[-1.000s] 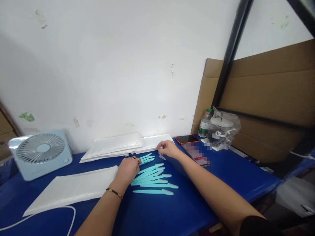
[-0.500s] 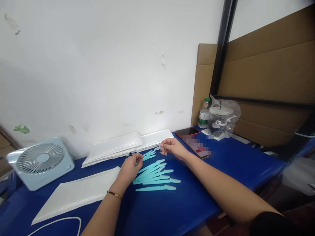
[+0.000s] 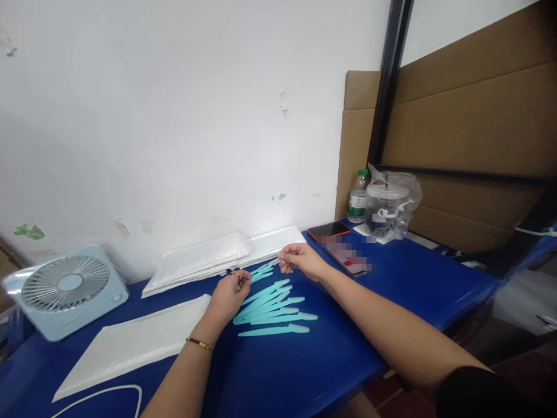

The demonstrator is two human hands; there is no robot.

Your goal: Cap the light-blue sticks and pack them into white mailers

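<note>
My left hand is closed, thumb and fingers pinched on a few teal eyebrow razors that point away to the right. Close to their tips, my right hand is also pinched, with a small clear piece at its fingertips; the exact shape of that piece is hard to make out. Just below the hands, several more teal eyebrow razors lie fanned out on the blue table. One of them lies apart at the near side of the fan.
White padded envelopes are stacked along the wall, and another envelope lies at the left. A light-blue fan stands beyond it, with a white cable nearby. Phones, a bottle and a bagged cup occupy the right back.
The view has shifted slightly. Both hands keep their pinched grip in nearly the same place, and the fanned razors on the table lie as before.
</note>
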